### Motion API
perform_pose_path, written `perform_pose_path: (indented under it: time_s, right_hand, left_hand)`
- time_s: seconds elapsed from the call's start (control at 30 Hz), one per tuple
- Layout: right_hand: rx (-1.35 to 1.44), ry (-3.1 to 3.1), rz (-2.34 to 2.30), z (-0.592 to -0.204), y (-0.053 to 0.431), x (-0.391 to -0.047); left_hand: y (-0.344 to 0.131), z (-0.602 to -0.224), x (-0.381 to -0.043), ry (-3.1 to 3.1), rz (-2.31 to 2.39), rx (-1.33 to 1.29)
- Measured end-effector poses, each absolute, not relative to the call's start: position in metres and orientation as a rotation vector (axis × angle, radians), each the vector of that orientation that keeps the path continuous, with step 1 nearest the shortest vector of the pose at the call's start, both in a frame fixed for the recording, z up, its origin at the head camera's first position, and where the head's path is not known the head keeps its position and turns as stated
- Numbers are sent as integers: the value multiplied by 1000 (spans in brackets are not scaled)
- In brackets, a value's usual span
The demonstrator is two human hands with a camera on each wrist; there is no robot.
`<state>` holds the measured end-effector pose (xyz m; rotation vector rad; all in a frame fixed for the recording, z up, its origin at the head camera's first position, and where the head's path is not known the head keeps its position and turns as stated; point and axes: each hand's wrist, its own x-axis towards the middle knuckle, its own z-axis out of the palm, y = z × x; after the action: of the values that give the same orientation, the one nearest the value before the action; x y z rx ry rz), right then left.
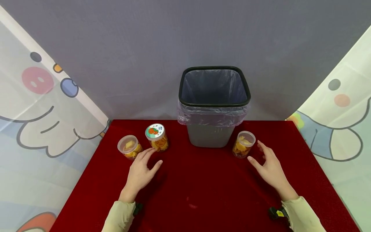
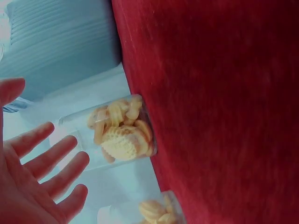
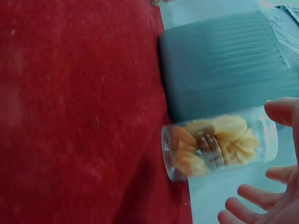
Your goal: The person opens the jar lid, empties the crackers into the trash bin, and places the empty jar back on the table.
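Observation:
My left hand [image 1: 141, 170] hovers with spread fingers in front of two clear jars of cookies. The nearer-left jar [image 1: 130, 147] has a translucent top; the other jar [image 1: 157, 138] wears a white lid with an orange fruit picture. In the left wrist view, cookies [image 2: 122, 135] show through the wall of one jar, and the fingers appear apart from it. On the right, my right hand [image 1: 269, 167] is beside a third cookie jar [image 1: 243, 145], thumb and fingers parted around its near right side. That jar [image 3: 212, 144] stands upright; contact cannot be made out.
A grey trash bin [image 1: 211, 135] with a black rim and a clear plastic liner stands at the back middle, between the jars. Red cloth [image 1: 197, 183] covers the table. A grey wall rises behind, and cartoon-printed curtains hang on both sides.

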<state>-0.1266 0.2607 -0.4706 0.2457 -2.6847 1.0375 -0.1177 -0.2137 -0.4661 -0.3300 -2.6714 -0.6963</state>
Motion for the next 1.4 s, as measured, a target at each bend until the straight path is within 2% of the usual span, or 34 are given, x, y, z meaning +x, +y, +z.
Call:
perform_pose_path:
  time_s: [0.33,0.6,0.73,1.13,1.4]
  right_hand:
    - [73,-2590,1390,-483,248,-145]
    - [110,-2472,1584,-491,231,-159]
    - [47,-2492,1526,-497,229,-163]
    - [-53,-2471,1586,-501,228,-165]
    - [-1,-2496,1634,-497,220,-150]
  left_hand:
    - [-206,-479,-125,-2695,-1027,-372]
    - [-207,-483,-129,-2586,-1634,-308]
    - [-204,-485,-131,-2522,-1842,-339]
    - [-190,-486,-137,-2443,-2067,-492]
    - [-172,-463,-135,-2412,-2209,-589]
